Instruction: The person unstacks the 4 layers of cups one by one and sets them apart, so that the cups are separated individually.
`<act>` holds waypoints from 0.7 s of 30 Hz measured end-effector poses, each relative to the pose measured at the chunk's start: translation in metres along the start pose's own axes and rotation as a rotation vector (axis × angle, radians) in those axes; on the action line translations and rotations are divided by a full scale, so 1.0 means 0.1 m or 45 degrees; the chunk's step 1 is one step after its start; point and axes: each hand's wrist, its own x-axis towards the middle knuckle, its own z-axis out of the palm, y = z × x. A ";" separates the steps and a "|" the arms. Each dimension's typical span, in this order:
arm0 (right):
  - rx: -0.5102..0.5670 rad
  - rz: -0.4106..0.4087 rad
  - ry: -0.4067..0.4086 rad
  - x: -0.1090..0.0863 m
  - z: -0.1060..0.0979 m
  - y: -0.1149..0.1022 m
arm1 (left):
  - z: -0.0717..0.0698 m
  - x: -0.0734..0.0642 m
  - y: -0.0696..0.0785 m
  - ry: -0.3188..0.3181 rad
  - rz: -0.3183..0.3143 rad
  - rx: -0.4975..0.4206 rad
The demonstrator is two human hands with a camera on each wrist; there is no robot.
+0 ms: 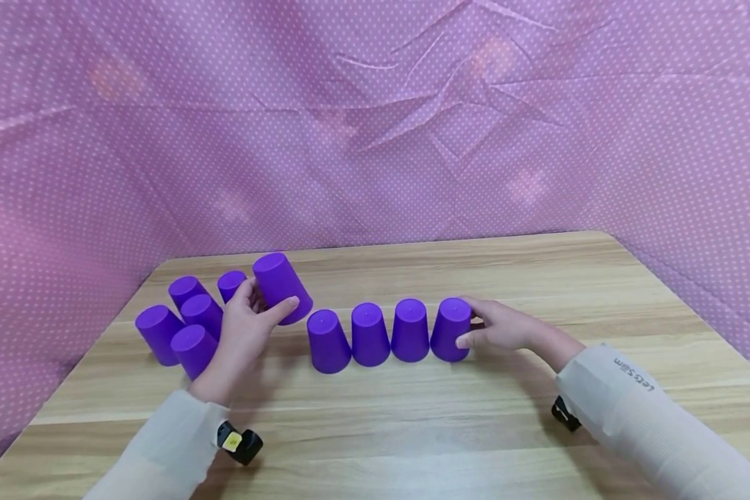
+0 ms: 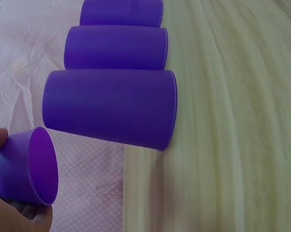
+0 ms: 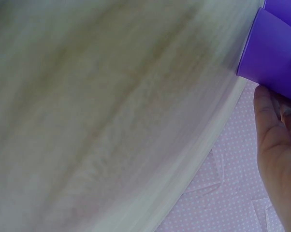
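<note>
The person's left hand [image 1: 245,330] grasps a purple cup [image 1: 281,286], thumb on its near side and fingers round the far side, and this cup appears lifted off the surface [image 1: 381,423]. Its long axis is tilted: the narrow closed end leans toward the far left corner, while the mouth slants down and to the right, toward the row. The relation that matters most seems to be this one: the row's leftmost cup [image 1: 328,342] stands just to the right of the raised cup and nearer the front edge, upright and mouth-down, with a gap between the two in the left wrist view. The left hand is the nearer one to that gap. At the row's other end, the right hand [image 1: 500,325] grips the rightmost cup [image 1: 450,330] from its right side, thumb in front and fingers behind. Between the end cups stand two middle cups, one left [image 1: 371,335] and one right [image 1: 410,330], so the four run roughly parallel to the far edge. Toward the left edge, just beyond the left hand, five more cups stand in a loose cluster [image 1: 159,335], one partly hidden by the fingers. Dotted pink cloth [image 1: 375,153] hangs beyond the far edge.
</note>
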 end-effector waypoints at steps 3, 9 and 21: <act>-0.002 0.002 -0.001 0.00 0.00 0.00 | -0.02 0.00 -0.04 -0.004 0.001 -0.012; -0.002 0.004 -0.002 -0.01 0.00 0.01 | -0.06 0.00 -0.12 0.000 -0.016 0.006; -0.017 -0.008 0.005 0.01 0.00 0.03 | -0.11 -0.01 -0.21 0.028 -0.021 0.053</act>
